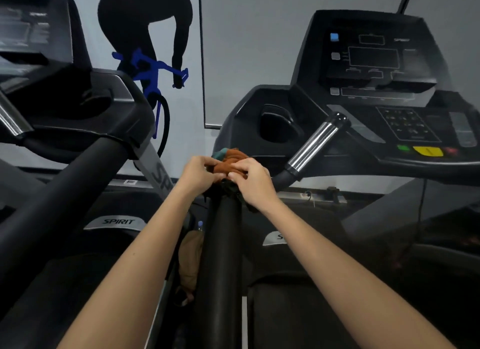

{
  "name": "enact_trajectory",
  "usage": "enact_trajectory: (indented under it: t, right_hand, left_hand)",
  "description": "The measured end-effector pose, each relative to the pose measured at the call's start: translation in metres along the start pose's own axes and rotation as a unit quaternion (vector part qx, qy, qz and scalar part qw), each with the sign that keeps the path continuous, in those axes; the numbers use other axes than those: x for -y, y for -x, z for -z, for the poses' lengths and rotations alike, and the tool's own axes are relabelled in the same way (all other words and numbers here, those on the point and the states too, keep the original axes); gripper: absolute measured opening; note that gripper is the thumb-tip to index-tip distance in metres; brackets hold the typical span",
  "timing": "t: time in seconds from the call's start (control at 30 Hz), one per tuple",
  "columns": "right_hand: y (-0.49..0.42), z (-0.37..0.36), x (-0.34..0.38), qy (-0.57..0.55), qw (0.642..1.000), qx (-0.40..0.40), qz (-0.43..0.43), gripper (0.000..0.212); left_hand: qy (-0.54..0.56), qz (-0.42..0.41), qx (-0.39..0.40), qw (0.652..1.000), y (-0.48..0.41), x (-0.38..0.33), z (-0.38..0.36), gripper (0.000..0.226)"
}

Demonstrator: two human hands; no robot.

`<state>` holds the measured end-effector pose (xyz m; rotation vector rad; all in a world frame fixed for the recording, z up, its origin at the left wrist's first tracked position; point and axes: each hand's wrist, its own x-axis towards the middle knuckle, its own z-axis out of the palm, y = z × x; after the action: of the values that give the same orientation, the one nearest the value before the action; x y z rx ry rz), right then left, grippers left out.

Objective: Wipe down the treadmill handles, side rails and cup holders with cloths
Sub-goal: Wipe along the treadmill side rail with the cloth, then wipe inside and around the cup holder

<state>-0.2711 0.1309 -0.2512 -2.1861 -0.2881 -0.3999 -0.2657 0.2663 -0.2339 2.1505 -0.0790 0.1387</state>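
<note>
Pinching an orange cloth [228, 164] atop the side rail [220, 245], left hand [198, 171] and right hand [253, 178] grip it.

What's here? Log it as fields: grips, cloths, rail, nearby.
left grip: pinches orange cloth
right grip: pinches orange cloth, above dark cloth
teal cloth: bunched behind orange cloth
rail: black, cloths heaped on its top end
cup holder: beyond the cloths, left of chrome handle
bottle: low, left of rail
</note>
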Motion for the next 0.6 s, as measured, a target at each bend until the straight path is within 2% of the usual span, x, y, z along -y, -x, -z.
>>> enact_trajectory:
  t: [0.27, 0.6]
  right_hand:
    - [0.001, 0.012, 0.013, 0.013, 0.998, 0.054, -0.005, 0.022]
    - [-0.022, 0.037, 0.03, 0.069, 0.98, 0.164, -0.088, 0.015]
  left_hand:
    - [0.056, 0.029, -0.04, 0.997, 0.013, -0.002, -0.006, 0.029]
    - [-0.015, 0.093, -0.057, 0.994, 0.013, -0.018, -0.01, 0.034]
